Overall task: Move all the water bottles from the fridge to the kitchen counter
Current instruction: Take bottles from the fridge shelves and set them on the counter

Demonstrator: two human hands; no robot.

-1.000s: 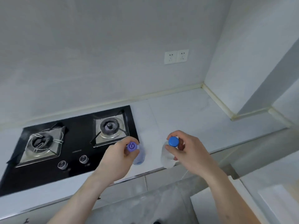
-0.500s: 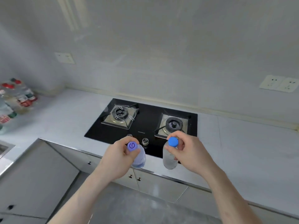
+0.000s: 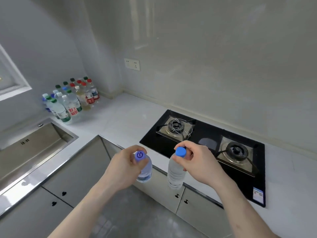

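My left hand (image 3: 120, 167) grips the neck of a clear water bottle with a purple cap (image 3: 145, 169), which hangs upright in the air before the counter's front edge. My right hand (image 3: 199, 162) pinches the neck of a second clear bottle with a blue cap (image 3: 175, 174), also held upright off the counter. A cluster of several water bottles (image 3: 72, 102) with green, red, blue and white caps stands on the white kitchen counter (image 3: 123, 121) in the far left corner.
A black two-burner gas hob (image 3: 212, 148) is set into the counter just beyond my hands. A steel sink (image 3: 32, 148) lies at the left. Grey cabinet doors (image 3: 77, 169) run below the counter. A wall socket (image 3: 132, 64) sits above the corner.
The view has swung left: the hob slid right, and the sink and the bottle cluster in the corner came into sight. Both hands keep holding their bottles the same way.
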